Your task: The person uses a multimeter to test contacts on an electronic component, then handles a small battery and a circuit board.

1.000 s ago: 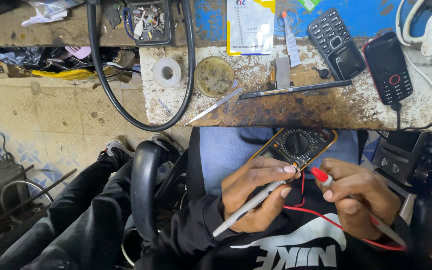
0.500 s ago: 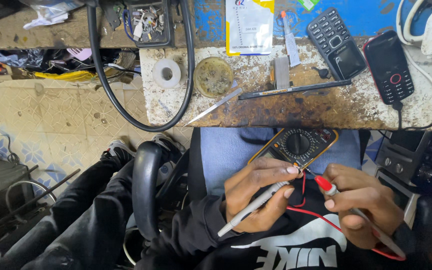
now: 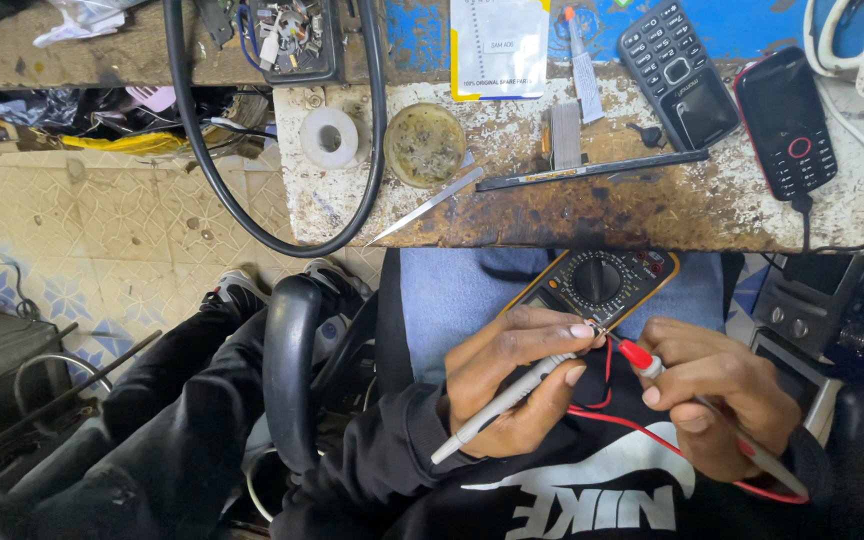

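Below the multimeter [image 3: 592, 285], the left hand [image 3: 512, 385] grips a grey probe [image 3: 502, 405], the right hand [image 3: 727, 395] a red probe [image 3: 642, 360]; crossed tips could touch and short.

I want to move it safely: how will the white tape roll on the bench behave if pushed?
The white tape roll lies flat on the bench, so it would probably slide, not roll. It looks small and hollow, likely light. The rough, pitted surface may make it drag.

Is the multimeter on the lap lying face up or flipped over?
Face up: the multimeter shows its round dial between the left hand and right hand.
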